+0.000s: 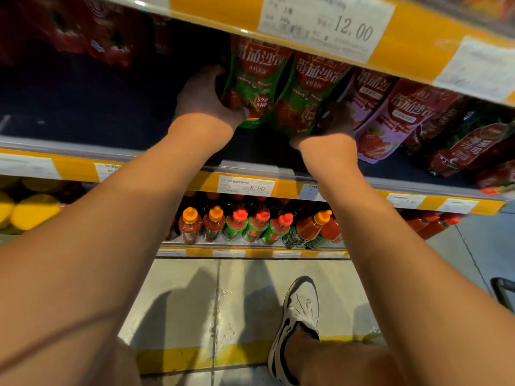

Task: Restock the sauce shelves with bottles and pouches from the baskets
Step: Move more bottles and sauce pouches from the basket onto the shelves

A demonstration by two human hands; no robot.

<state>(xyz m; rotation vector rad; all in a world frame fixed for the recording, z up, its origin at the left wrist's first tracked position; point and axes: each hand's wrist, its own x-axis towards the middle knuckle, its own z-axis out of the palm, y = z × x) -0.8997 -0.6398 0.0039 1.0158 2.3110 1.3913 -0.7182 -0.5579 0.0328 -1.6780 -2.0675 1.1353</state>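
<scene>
Left hand (204, 97) grips left green pouch (252, 84); right hand (333, 122) grips right green pouch (302, 98), both upright on middle shelf (133, 153). Pink pouches (381, 121) just right; dark open room left.

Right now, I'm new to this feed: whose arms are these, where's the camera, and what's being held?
There is no machine here. One camera sits on a person's head and looks forward and down, so the two bare arms are that person's own. The left hand grips the left of two green pouches; the right hand grips the other green pouch. Both pouches are upright at the middle shelf, under a 12.00 price tag. Purple pouches lean to their right. On the shelf below stand sauce bottles with orange and red caps. At the bottom are the floor and a white shoe.
</scene>
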